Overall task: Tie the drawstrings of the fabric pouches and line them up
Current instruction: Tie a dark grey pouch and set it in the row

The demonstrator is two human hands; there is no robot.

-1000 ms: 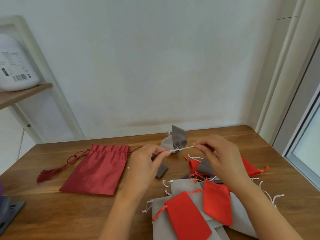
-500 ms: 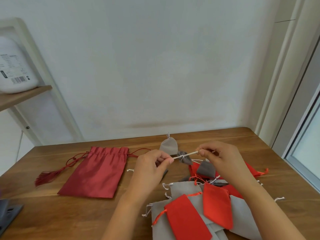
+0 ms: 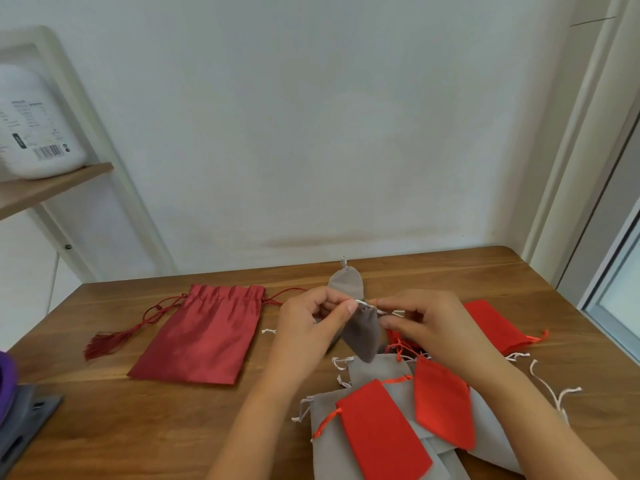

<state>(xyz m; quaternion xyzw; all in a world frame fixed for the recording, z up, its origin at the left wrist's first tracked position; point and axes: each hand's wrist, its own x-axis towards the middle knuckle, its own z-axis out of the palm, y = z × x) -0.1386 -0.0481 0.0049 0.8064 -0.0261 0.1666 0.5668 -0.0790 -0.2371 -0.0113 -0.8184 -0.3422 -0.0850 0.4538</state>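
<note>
A small dark grey pouch (image 3: 363, 332) hangs by its white drawstring (image 3: 362, 303) above the table. My left hand (image 3: 311, 323) pinches the string on the left of the pouch's neck, and my right hand (image 3: 426, 320) pinches it on the right. Behind my hands a light grey pouch (image 3: 346, 282) lies with its cord tied at the top. In front of me is a pile of red pouches (image 3: 381, 431) and grey pouches (image 3: 329, 452) with loose strings.
A large dark red satin pouch (image 3: 204, 334) with a tassel cord lies left on the wooden table (image 3: 138, 427). Another red pouch (image 3: 495, 323) lies at the right. A grey and purple object (image 3: 17, 410) sits at the left edge. A shelf with a white container (image 3: 31, 123) stands left.
The dark grey pouch has swung down from above the string and now hangs below it. My hands have come closer together along the drawstring.
</note>
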